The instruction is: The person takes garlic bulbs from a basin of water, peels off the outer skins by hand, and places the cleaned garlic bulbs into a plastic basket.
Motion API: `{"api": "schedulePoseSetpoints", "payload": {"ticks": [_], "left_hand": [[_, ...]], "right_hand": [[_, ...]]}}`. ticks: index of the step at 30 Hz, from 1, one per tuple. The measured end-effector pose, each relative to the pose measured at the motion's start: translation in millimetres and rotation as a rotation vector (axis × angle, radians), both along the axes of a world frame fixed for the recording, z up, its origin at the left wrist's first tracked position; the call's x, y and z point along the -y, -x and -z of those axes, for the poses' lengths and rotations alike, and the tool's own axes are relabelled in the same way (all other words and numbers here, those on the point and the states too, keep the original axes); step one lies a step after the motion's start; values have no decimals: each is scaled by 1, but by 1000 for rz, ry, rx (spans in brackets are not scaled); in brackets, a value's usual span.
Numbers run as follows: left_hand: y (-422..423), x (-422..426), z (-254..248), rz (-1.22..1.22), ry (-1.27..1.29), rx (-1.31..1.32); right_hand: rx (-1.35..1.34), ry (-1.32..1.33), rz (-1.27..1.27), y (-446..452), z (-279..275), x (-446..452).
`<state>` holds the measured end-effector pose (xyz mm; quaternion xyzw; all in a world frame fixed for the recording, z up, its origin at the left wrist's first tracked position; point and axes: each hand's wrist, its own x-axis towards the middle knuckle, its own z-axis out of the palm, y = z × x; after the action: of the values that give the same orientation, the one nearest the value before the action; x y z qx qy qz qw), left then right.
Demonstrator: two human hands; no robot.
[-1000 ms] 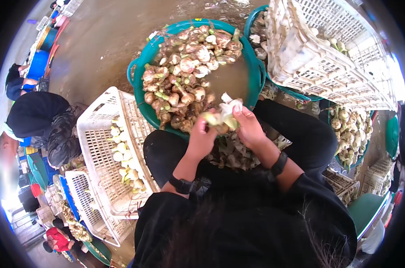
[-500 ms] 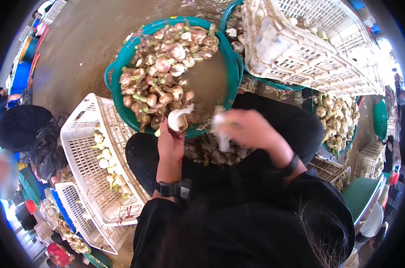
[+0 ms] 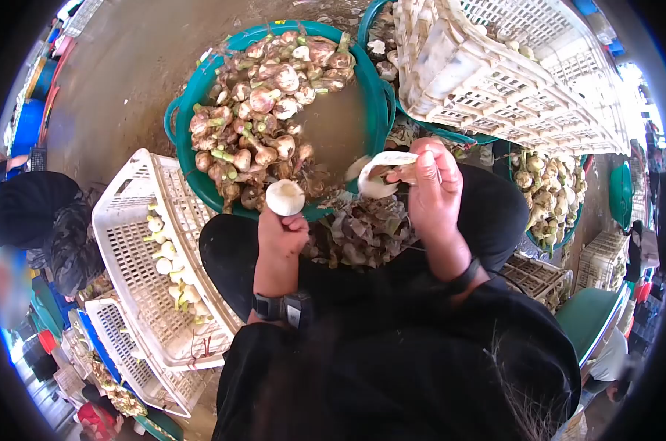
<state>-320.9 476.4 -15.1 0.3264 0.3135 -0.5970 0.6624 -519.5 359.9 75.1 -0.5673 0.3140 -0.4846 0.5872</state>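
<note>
My left hand [image 3: 280, 237] is closed around a pale garlic bulb [image 3: 285, 197], whose white, smooth face points up near the front rim of the green tub [image 3: 188, 167]. Off to the right, my right hand [image 3: 437, 192] pinches a curled strip of white garlic skin [image 3: 383, 175], apart from the bulb. Several unpeeled garlic bulbs [image 3: 263, 140] with brownish skins and cut stems lie heaped in the tub, beside murky brown water [image 3: 338, 132]. Below my hands, between my legs, sits a heap of discarded skins [image 3: 366, 229].
On my left a white plastic crate [image 3: 138, 220] holds several pale garlic bulbs [image 3: 173, 264]. Another crate [image 3: 487, 95] stands over a second tub at upper right. A tub of garlic [image 3: 546, 187] is at far right. A person in dark clothes [image 3: 43, 213] sits at far left.
My right hand has moved right and up, with a strip of skin now clearly in its fingers. The bulb in my left hand has turned so its white face points up.
</note>
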Motion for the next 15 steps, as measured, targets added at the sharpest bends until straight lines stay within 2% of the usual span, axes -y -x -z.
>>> {"api": "schedulePoseSetpoints", "payload": {"ticks": [1, 3, 4, 5, 6, 7, 8, 11, 13, 15], "left_hand": [[0, 3, -4, 7, 3, 3], [9, 3, -16, -46, -158, 258], [15, 5, -23, -51, -146, 302], [20, 8, -27, -41, -141, 297], [26, 10, -29, -2, -143, 409], [33, 13, -34, 33, -147, 524], [48, 18, -45, -22, -140, 568], [29, 3, -36, -39, -263, 707], [29, 1, -43, -22, -305, 802], [28, -1, -38, -94, -392, 833]], "right_hand": [[-191, 182, -64, 8, 8, 11], [-712, 450, -657, 10, 31, 11], [-1003, 452, -699, 5, 21, -4], [-932, 482, -539, -6, 27, -16], [-931, 440, -494, -24, 24, -23], [-793, 576, -354, -38, 23, -30], [-885, 642, -298, -53, 24, -38], [-873, 777, -275, -74, 46, -38], [-847, 774, -277, -81, 62, -42], [-642, 679, -251, -83, 78, -39]]}}
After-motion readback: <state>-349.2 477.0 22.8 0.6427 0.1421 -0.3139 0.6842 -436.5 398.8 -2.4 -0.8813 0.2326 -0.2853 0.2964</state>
